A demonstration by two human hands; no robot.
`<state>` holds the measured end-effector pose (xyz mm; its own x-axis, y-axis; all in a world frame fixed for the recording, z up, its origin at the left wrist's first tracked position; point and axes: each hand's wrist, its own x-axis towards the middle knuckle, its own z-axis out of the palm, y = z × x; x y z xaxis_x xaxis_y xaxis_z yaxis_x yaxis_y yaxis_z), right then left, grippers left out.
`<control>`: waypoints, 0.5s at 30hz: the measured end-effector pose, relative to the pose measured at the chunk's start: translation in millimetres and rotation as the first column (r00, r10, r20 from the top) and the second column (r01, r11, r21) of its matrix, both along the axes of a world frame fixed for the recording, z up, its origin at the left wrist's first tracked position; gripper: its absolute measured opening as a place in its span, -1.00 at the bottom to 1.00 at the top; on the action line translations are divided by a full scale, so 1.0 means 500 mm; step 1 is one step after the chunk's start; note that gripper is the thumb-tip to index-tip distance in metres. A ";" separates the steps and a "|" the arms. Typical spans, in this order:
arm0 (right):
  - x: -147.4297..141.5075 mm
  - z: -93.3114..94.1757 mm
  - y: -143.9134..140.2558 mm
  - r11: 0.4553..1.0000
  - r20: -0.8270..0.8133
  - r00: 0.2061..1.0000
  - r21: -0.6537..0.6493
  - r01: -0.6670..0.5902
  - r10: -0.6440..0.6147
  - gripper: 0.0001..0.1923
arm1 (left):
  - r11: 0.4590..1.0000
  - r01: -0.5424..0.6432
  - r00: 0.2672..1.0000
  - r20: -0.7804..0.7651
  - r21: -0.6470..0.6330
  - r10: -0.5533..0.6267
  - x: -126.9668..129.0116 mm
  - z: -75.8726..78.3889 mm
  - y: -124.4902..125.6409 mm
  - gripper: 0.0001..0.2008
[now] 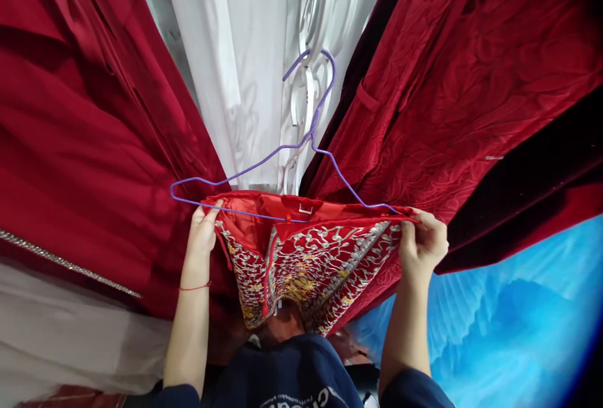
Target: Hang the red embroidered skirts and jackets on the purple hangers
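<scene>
A red garment (311, 257) with gold and silver embroidery hangs in front of me, its top edge stretched wide. My left hand (202, 232) pinches the left end of that edge, a thin red string around its wrist. My right hand (424, 241) grips the right end. A purple wire hanger (282, 157) sits at the garment's top edge, its bottom bar inside the opening and its hook pointing up and away. A small label shows at the middle of the lining.
Dark red velvet garments (471, 81) hang on the right and a red dress (80, 119) with a sparkly trim on the left. White fabric and a white ornate metal frame (306, 81) are behind. Pleated blue fabric (509, 314) lies lower right.
</scene>
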<state>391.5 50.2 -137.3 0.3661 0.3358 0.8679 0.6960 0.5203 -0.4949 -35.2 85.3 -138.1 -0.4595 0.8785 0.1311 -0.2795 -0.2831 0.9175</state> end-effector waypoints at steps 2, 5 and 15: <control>0.018 -0.017 -0.017 0.999 -0.012 0.999 0.024 0.047 -0.046 -0.82 | 0.999 -0.024 0.986 -0.167 0.033 0.029 0.023 -0.007 -0.020 -0.67; 0.040 -0.036 -0.049 0.994 0.021 0.995 0.053 0.099 -0.100 -0.83 | 0.982 -0.166 0.867 -0.463 0.087 0.187 0.059 -0.014 -0.059 -0.77; 0.056 -0.035 -0.121 0.994 0.192 0.981 0.106 0.011 -0.031 -0.81 | 0.971 -0.217 0.689 -0.688 0.104 0.228 0.126 -0.046 -0.209 -0.33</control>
<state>419.3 -10.4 -154.9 0.1944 0.2335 0.9527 0.7845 0.5460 -0.2939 28.0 -19.3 -160.9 -0.4170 0.7578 0.5018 0.5029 -0.2675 0.8219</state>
